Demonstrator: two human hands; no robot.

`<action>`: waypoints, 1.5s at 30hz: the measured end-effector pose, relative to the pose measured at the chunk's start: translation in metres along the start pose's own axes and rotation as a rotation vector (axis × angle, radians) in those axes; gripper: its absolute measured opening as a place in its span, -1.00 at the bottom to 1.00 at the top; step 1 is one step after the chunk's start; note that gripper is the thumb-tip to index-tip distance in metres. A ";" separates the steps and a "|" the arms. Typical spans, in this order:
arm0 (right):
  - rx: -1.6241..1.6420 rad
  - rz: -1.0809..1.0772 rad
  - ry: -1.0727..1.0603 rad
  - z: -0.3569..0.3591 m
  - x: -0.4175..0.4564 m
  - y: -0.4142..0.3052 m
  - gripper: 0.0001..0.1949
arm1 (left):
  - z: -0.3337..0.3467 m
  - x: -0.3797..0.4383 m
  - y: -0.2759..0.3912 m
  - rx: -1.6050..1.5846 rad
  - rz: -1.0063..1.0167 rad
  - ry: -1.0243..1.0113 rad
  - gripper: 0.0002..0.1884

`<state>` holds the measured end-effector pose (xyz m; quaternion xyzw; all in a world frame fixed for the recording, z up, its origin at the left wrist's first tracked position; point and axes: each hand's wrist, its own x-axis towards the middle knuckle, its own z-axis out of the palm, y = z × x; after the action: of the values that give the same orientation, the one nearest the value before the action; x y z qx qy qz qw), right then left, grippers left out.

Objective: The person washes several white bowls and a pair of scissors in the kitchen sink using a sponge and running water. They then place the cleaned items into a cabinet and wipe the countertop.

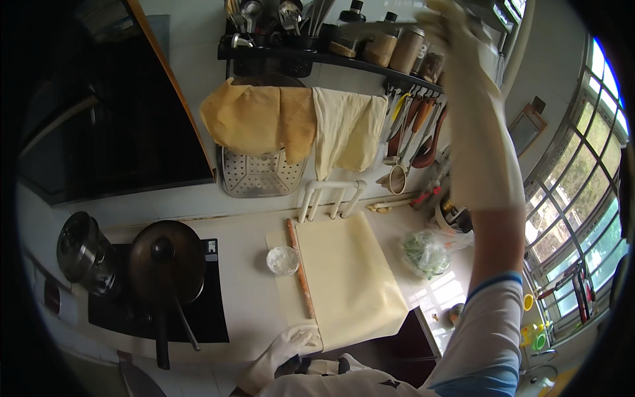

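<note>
My left hand, in a whitish glove, rests at the counter's front edge by the near left corner of a pale yellow sheet; its fingers look bent. I cannot tell whether it grips the sheet, nor whether the sheet is dough or a mat. The sheet's front hangs over the edge. A wooden rolling pin lies along its left side, beside a bowl of white powder. My right hand, gloved and blurred, is raised in front of the wall shelf. A grey streak extends left from it, too blurred to name.
A lidded wok and a steel pot stand at the cooktop. Jars and utensils fill the black shelf, with cloths and ladles below. A plastic bag of greens lies right, near the barred window.
</note>
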<state>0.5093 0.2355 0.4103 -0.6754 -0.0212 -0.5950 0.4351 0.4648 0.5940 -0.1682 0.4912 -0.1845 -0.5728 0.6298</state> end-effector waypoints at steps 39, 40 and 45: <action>0.137 0.636 -0.267 -0.203 -0.335 -0.048 -0.69 | 0.078 0.043 0.016 0.213 0.035 -0.198 -0.56; 0.079 0.818 -0.172 -0.241 -0.368 -0.065 -0.68 | 0.102 0.056 0.009 0.191 -0.017 -0.289 -0.57; -0.011 1.073 0.385 -0.411 -0.525 -0.086 -0.68 | 0.226 0.104 -0.024 0.344 -0.117 -0.428 -0.57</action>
<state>-0.0127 0.2937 -0.0088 -0.4731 0.4078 -0.4030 0.6689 0.3009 0.4115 -0.1211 0.4688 -0.3793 -0.6589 0.4497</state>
